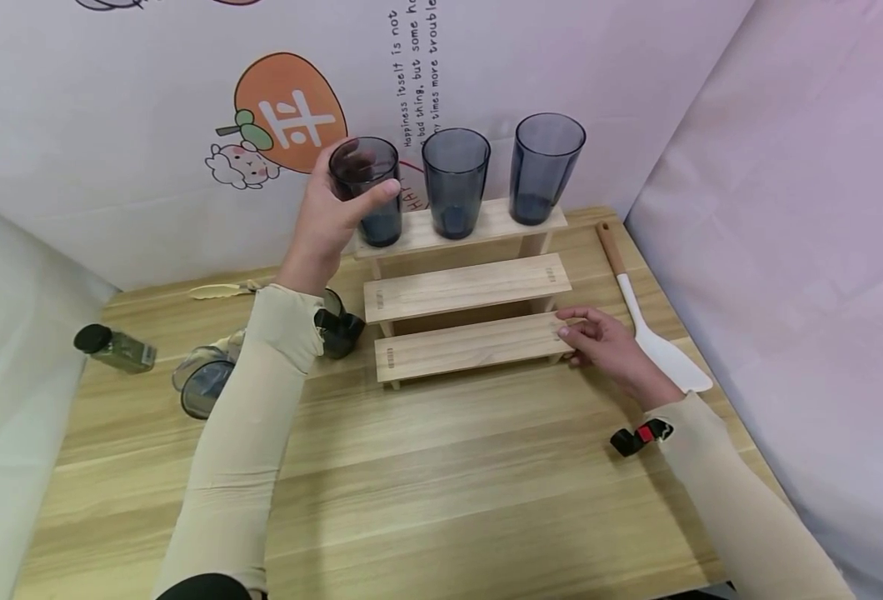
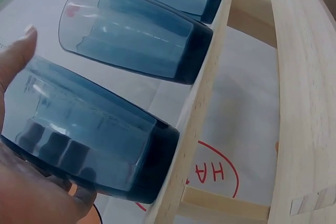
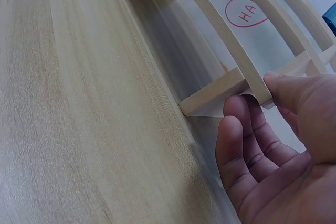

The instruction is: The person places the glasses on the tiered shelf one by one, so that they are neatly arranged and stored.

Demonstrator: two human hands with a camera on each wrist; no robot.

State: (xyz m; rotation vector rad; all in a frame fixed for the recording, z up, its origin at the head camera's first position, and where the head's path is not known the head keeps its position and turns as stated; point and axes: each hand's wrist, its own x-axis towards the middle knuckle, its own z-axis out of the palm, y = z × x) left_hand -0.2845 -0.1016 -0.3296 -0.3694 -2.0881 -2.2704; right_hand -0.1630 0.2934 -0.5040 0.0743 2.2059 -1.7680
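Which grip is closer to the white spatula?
Right. The right grip pinches the bottom shelf, just left of the spatula; the left grip is farther away, around the leftmost glass on the top shelf.

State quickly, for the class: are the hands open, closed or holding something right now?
Left hand: closed around the leftmost glass.
Right hand: pinching the right end of the bottom shelf.

Three glasses (image 1: 456, 183) on top shelf (image 1: 496, 221)

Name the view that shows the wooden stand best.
The head view: the wooden stand appears nearly whole, from above. The left wrist view shows only parts, close up; the right wrist view, mainly edges by the right hand.
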